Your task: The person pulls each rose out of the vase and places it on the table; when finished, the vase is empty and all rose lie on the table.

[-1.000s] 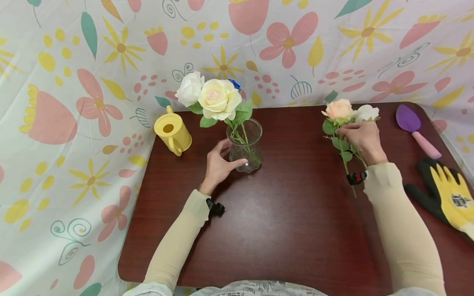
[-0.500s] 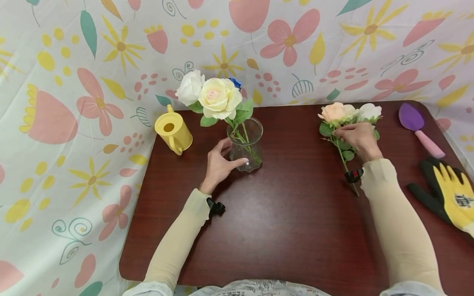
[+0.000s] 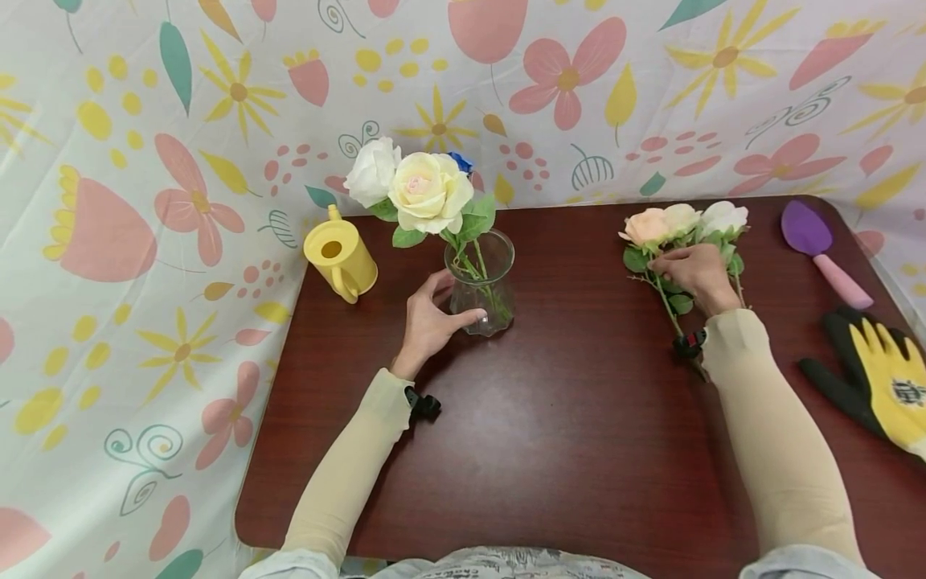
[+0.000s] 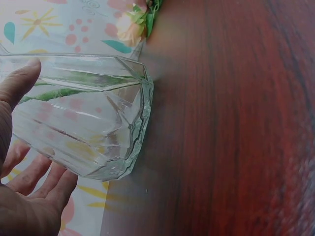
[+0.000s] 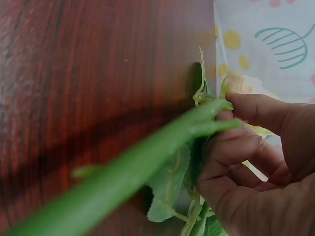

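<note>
My left hand (image 3: 428, 322) holds the side of a clear glass vase (image 3: 499, 297), thumb on the near side and fingers behind. A white rose (image 3: 372, 172), a cream rose (image 3: 430, 193) and a blue flower (image 3: 460, 162) stand in the vase, leaning left. At the right back, my right hand (image 3: 696, 273) pinches the green stem (image 5: 133, 162) of a peach rose (image 3: 646, 227) between thumb and fingers, just below the bloom. Beside it lie another cream rose (image 3: 680, 219) and a white rose (image 3: 723, 219), their stems partly hidden by the hand.
A yellow watering can (image 3: 340, 256) stands left of the vase. At the right lie a purple trowel (image 3: 806, 227) with a pink handle and a yellow-black glove (image 3: 878, 378). Flower-print cloth (image 3: 550, 153) hangs behind the brown table (image 3: 550, 450).
My right hand has moved slightly left and toward me, and the peach rose has shifted left and down, baring more of the cream rose. The left hand and vase stay put.
</note>
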A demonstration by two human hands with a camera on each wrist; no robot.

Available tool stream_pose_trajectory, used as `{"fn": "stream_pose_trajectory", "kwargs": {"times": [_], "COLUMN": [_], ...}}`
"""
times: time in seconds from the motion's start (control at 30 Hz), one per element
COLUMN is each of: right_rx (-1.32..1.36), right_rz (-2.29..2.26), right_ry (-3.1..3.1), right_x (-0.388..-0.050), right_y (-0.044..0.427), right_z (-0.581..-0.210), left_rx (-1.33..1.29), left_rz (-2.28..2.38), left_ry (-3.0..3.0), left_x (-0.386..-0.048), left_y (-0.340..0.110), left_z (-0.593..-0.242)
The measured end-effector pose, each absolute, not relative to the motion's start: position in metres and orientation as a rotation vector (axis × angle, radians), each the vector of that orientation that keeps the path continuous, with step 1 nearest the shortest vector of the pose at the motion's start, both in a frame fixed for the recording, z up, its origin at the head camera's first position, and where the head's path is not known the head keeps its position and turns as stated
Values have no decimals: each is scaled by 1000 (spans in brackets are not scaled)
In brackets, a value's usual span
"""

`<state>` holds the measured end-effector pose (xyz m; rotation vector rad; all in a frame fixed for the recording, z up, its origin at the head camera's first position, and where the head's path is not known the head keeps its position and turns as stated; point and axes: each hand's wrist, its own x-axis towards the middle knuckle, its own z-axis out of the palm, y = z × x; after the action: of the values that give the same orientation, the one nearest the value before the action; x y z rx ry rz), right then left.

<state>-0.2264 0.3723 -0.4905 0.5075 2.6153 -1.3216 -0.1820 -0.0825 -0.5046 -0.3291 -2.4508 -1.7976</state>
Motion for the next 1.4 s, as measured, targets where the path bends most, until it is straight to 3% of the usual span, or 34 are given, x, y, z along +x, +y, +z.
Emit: {"fn": "stream_pose_trajectory", "kwargs": {"times": [0.8, 1.4], "right_rx": [457, 297], "right_rz": [-1333, -1502], "right_ry": [2725, 2814], "right_x": [-214, -195], "right_y": [368, 312], "right_z": [-490, -447], "left_rx": [-345, -351], "left_rz": [-1768, -1789], "left_ry": [-2456, -2443], "left_x": [-181, -182], "left_y": [-83, -83], "left_z": [-505, -506]}}
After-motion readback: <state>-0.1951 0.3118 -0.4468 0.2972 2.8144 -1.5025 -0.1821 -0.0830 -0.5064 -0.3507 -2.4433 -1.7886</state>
